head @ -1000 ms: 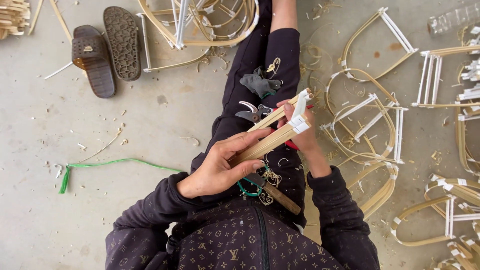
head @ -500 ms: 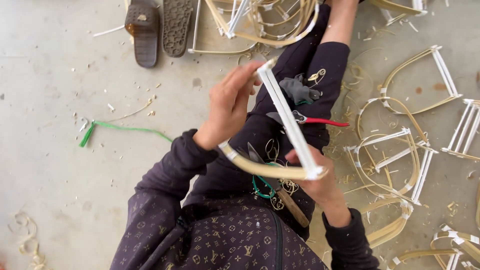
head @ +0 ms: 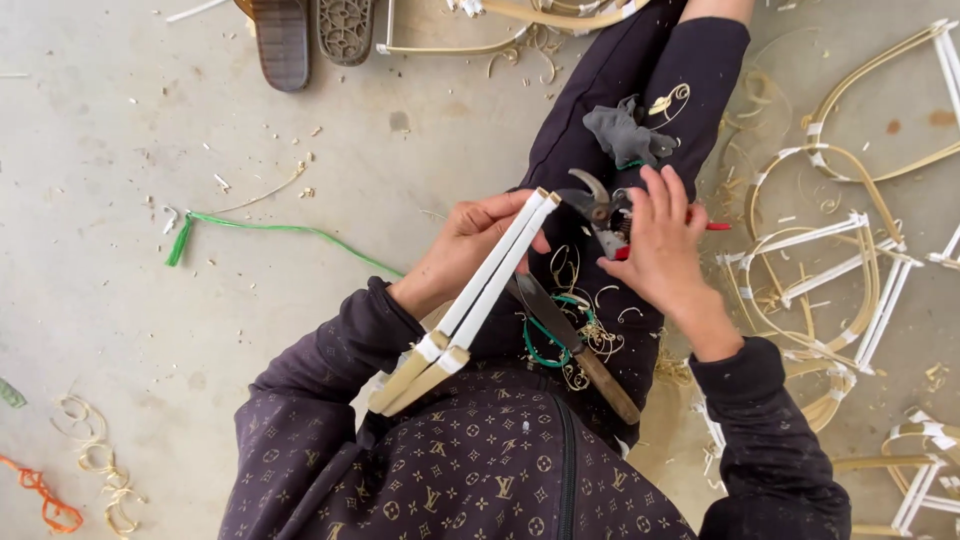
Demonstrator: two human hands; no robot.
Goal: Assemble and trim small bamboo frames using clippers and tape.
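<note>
Centrally, my left hand (head: 470, 245) grips the taped bamboo strips (head: 480, 290), slanting from mid-frame to lower left. My right hand (head: 660, 240) closes around the red-handled pruning shears (head: 600, 212) over my lap. Risk: their hooked blade lies just beside my left fingers, so a slip could nick them; the knife (head: 575, 345) resting on my thigh could slide off.

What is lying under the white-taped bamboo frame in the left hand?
Under the white-taped bamboo frame lies a dark-bladed knife with a wooden handle on the lap, beside a green loop and shavings. The frame covers the blade's tip.
</note>
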